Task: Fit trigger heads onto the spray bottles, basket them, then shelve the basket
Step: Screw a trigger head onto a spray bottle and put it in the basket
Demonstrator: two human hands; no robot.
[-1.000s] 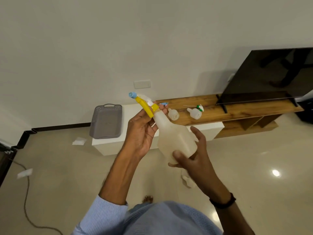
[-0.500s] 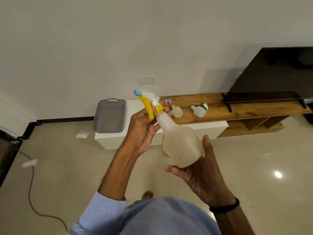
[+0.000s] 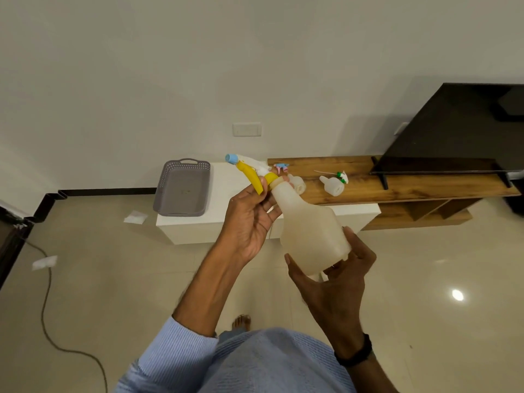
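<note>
I hold a translucent white spray bottle (image 3: 310, 231) tilted in front of me, neck pointing up and left. My right hand (image 3: 333, 275) cups its base. My left hand (image 3: 249, 222) grips the yellow trigger head (image 3: 251, 177) with a blue nozzle, which sits on the bottle's neck. On the wooden shelf top (image 3: 397, 185) behind lie two more white bottles, one (image 3: 297, 184) partly hidden by my bottle, the other (image 3: 331, 185) beside a green trigger head (image 3: 341, 175). A pink and blue trigger head (image 3: 280, 167) lies near them. A grey basket (image 3: 183, 188) sits empty on the white cabinet (image 3: 215, 222).
A black TV screen (image 3: 459, 129) stands on the right end of the wooden top. A cable (image 3: 46, 302) runs over the tiled floor at the left, with scraps of white paper (image 3: 44, 262) nearby. My bare foot (image 3: 241, 321) shows below.
My right hand has slid further under the bottle's base and turned it. My left hand keeps its grip on the yellow trigger head. The view has shifted slightly.
</note>
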